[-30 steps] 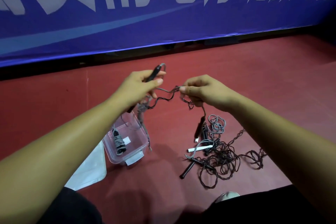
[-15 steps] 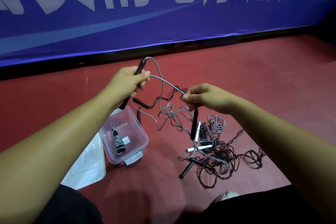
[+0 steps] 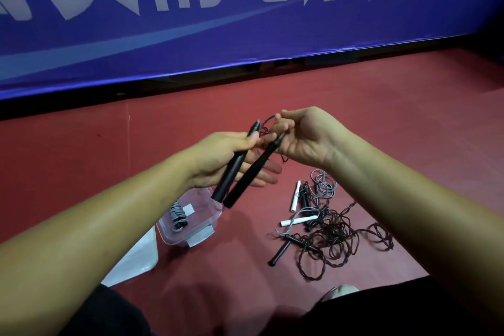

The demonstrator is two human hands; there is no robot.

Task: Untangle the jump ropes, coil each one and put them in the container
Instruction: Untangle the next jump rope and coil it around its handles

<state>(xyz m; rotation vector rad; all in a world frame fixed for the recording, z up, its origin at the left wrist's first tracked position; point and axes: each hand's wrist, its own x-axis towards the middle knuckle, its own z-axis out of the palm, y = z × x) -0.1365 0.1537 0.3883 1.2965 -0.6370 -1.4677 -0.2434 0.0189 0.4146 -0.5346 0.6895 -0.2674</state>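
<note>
Jump ropes (image 3: 332, 234) lie closest in, a dark tangle of twisted cords spread on the red floor (image 3: 381, 131) just beyond the toe of a pale shoe (image 3: 341, 290), to the person's right. A black handle (image 3: 281, 251) sticks out of the near left edge of the tangle, two white handles (image 3: 298, 220) lie further in, one flat and one angled away, and a small bunch of grey loops (image 3: 324, 185) sits at its far side. To the left, partly under the left forearm, a pale lid (image 3: 136, 254) lies flat on the floor, and just beyond it stands the clear container (image 3: 203, 226), open, with one coiled grey rope (image 3: 177, 215) lying inside. Above the container both hands hold another rope off the floor. The left hand (image 3: 218, 161) clamps the left black handle (image 3: 231, 172) with its thumb pressed across the upper part, its fingers stretched out beneath. The right black handle (image 3: 253, 172) slants down beside the first, their lower ends close together over the container's far corner. The right hand (image 3: 308, 139), palm turned toward the camera, has its fingers curled in and pinches the thin cord (image 3: 265, 120) just above that handle's tip; whether the fingers also touch the handle I cannot tell. Past the hands the floor runs to a blue banner (image 3: 245, 35) with large white characters.
</note>
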